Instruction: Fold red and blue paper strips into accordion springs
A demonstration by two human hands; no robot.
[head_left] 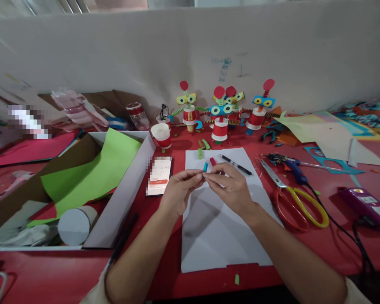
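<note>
My left hand (pixel 180 188) and my right hand (pixel 231 185) meet over a white board (pixel 221 232), fingertips pinched together. Between them is a small dark bluish piece (pixel 203 176), mostly hidden by the fingers; its kind is too small to make out. Just beyond the fingers lie a blue folded paper strip (pixel 205 166) and a red one (pixel 213 161). Green folded paper strips (pixel 200 153) rest at the board's far edge. A black pen (pixel 236 164) lies slanted on the board, beyond my right hand.
Paper-cup robot figures (pixel 220 128) stand by the wall. Left are a phone (pixel 159 175), paper cups (pixel 161 135) and an open box (pixel 123 190) holding green paper (pixel 95 173). Scissors (pixel 299 207), a glue gun (pixel 293 166) with its cord and a purple device (pixel 365 207) lie right.
</note>
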